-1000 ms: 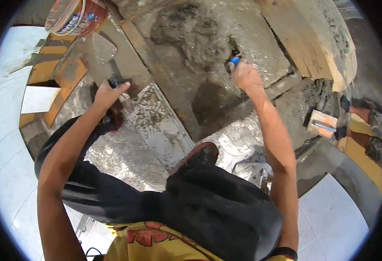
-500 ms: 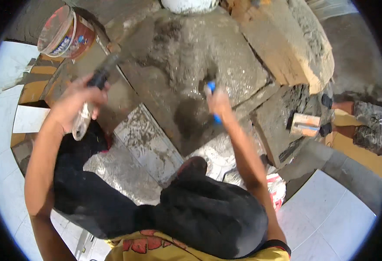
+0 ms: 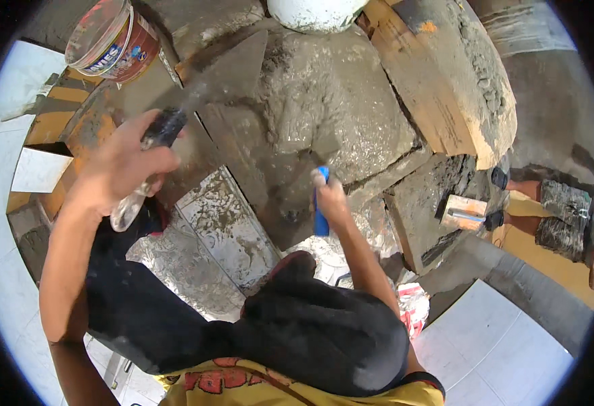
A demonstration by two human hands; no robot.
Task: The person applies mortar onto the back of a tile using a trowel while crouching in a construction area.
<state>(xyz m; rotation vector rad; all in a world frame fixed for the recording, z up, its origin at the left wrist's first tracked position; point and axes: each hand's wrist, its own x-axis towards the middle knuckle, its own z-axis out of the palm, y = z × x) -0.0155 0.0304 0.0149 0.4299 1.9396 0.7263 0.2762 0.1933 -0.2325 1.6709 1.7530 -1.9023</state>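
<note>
My left hand (image 3: pixel 124 159) is closed around the black and grey handle (image 3: pixel 166 127) of a flat-bladed hand tool, held above the boards. Its grey blade blends into the mortar colour behind it, so its outline is hard to make out. In my right hand (image 3: pixel 332 203) is a trowel with a blue handle (image 3: pixel 321 222). The trowel's blade (image 3: pixel 324 144) is at the wet grey mortar (image 3: pixel 358 101), which is heaped and spread over a flat board. A mortar-smeared pale tile or panel (image 3: pixel 226 223) lies in front of my knees.
A red-brown bucket (image 3: pixel 138 57) stands far left, a white bucket (image 3: pixel 314 15) at the far middle. Mortar-covered cardboard (image 3: pixel 439 88) lies far right. A wooden float (image 3: pixel 464 212) rests near another person's legs (image 3: pixel 564 203). Near my right arm is a red-and-white bag (image 3: pixel 413 308).
My right hand has drawn the blue-handled trowel toward me across the mortar. My left hand keeps its tool, now less blurred. The whole view has shifted slightly.
</note>
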